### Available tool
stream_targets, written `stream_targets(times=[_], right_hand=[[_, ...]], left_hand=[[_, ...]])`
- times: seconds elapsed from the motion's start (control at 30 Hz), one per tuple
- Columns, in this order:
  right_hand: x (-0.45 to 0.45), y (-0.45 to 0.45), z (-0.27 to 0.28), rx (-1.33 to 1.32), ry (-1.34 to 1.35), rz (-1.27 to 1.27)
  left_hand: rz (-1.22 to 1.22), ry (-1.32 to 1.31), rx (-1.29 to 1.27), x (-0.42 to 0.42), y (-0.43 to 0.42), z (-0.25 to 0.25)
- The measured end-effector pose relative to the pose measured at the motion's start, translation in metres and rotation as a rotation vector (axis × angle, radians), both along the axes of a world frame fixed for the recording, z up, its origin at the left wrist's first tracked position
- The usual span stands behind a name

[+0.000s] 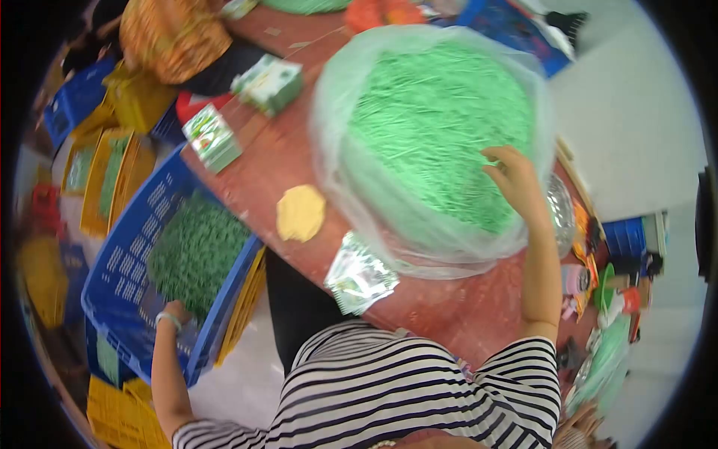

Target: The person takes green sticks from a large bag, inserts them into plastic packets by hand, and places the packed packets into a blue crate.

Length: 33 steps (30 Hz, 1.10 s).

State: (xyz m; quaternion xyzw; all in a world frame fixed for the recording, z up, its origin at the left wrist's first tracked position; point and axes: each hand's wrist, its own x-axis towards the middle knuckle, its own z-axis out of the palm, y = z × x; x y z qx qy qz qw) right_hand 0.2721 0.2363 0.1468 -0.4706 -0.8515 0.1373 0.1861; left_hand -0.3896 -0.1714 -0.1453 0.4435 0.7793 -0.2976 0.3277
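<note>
My right hand point(516, 179) is over a large clear plastic bag point(333, 161) filled with thin light-green sticks point(441, 127). Its thumb and forefinger are bent with a gap between them, and I make out nothing held there. Down to the left, my left hand point(175, 310), with a pale band at the wrist, is at the edge of a heap of small dark-green pieces point(198, 251) inside a blue plastic crate point(120, 277). Its fingertips are hard to see against the heap.
On the red table point(262, 161) are a yellow lump point(301, 213), shiny printed packets point(360, 275) and two small boxes, one white and green point(212, 138), the other greenish point(271, 84). Yellow crates point(112, 179) stand at the left. Assorted items line the right edge.
</note>
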Motion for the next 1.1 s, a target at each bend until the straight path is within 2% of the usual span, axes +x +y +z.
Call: stream_targets(times=[0.03, 0.13, 0.23, 0.27, 0.3, 0.33, 0.37, 0.4, 0.47, 0.57, 0.67, 0.83, 1.03, 1.1], right_hand=[[0.016, 0.007, -0.004, 0.011, 0.008, -0.034], [0.038, 0.016, -0.017, -0.032, 0.084, -0.043], [0.039, 0.023, -0.028, -0.029, 0.135, 0.024], [0.037, 0.024, -0.027, -0.016, 0.143, 0.052], [0.032, 0.025, -0.023, -0.014, 0.123, 0.059], [0.027, 0.026, -0.021, -0.011, 0.113, 0.069], [0.021, 0.029, -0.019, -0.010, 0.102, 0.082], [0.015, 0.032, -0.018, -0.010, 0.090, 0.097], [0.001, 0.041, -0.021, -0.021, 0.092, 0.110], [-0.023, 0.053, -0.024, -0.021, 0.004, 0.123], [-0.040, 0.071, -0.035, -0.037, -0.142, 0.178], [-0.059, 0.087, -0.028, -0.142, -0.475, 0.197], [-0.057, 0.083, -0.029, -0.154, -0.388, 0.166], [-0.057, 0.087, -0.024, -0.213, -0.455, 0.181]], left_hand=[[0.115, 0.091, 0.193, 0.039, 0.033, 0.054], [-0.131, 0.252, 1.082, 0.115, 0.091, 0.114], [-0.094, -0.198, 1.378, 0.261, 0.145, 0.179], [-0.070, -0.393, 1.338, 0.299, 0.155, 0.182], [-0.082, -0.492, 1.253, 0.329, 0.162, 0.185], [-0.113, -0.551, 1.301, 0.352, 0.167, 0.174], [-0.136, -0.531, 1.249, 0.370, 0.173, 0.169], [-0.236, -0.459, 1.386, 0.383, 0.176, 0.158], [-0.254, -0.408, 1.338, 0.400, 0.179, 0.161], [-0.195, -0.367, 1.274, 0.409, 0.183, 0.156], [-0.152, -0.463, 1.217, 0.403, 0.186, 0.143], [-0.117, -0.544, 1.161, 0.404, 0.184, 0.159], [-0.043, -0.662, 1.144, 0.397, 0.186, 0.149], [0.027, -0.711, 1.144, 0.397, 0.187, 0.151]])
